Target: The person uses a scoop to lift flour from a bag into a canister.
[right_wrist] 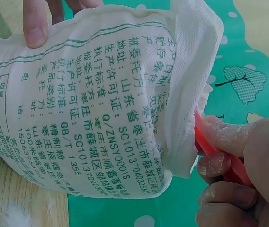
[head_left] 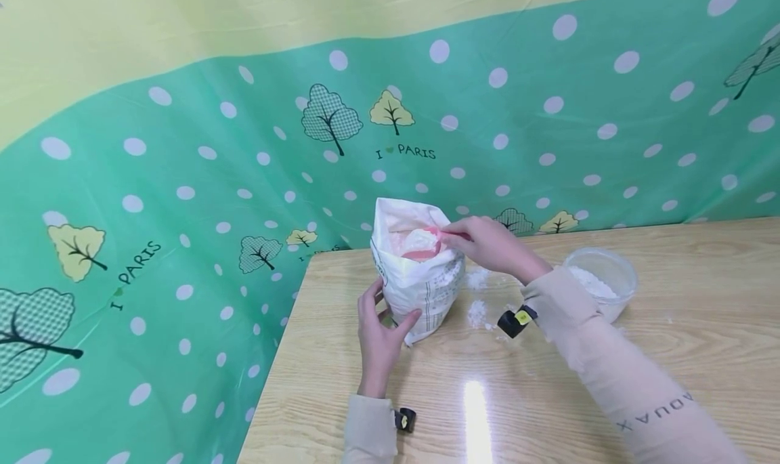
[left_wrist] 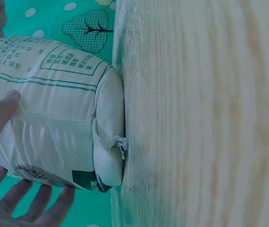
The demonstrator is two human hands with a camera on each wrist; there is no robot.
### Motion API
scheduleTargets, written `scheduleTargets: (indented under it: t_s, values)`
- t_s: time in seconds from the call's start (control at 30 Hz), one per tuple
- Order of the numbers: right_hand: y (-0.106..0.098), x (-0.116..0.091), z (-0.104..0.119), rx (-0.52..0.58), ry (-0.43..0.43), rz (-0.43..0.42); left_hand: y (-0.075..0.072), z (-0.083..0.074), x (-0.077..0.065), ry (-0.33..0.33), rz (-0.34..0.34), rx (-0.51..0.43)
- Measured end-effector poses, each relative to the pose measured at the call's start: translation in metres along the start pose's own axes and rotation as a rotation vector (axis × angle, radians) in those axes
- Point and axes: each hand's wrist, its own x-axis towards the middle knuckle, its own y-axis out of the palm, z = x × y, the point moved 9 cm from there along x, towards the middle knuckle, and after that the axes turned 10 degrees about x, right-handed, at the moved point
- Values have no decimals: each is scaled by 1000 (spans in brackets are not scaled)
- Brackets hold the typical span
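A white cloth flour bag [head_left: 423, 291] with green print stands upright on the table, its top open. My left hand [head_left: 380, 335] holds the bag's lower side, thumb on the near face and fingers round the other side, as the left wrist view shows. My right hand [head_left: 490, 246] grips the handle of a red scoop [head_left: 422, 255] at the bag's mouth. White flour [head_left: 420, 239] is heaped in the scoop. In the right wrist view, powder-dusted fingers curl round the red handle [right_wrist: 227, 163]; the bag's rim hides the scoop's front part.
A clear round bowl [head_left: 627, 284] partly filled with white flour stands to the right, beyond my right wrist. Spilled flour [head_left: 478, 313] lies on the wooden table [head_left: 487, 410] beside the bag. A green dotted curtain [head_left: 268, 152] hangs behind and along the left.
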Motion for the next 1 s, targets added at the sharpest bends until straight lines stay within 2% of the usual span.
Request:
scheduleTargets:
  t_s: [1.0]
  values:
    - [-12,-14,7,22,-21,-84,0,-1,0,-9,14,-6]
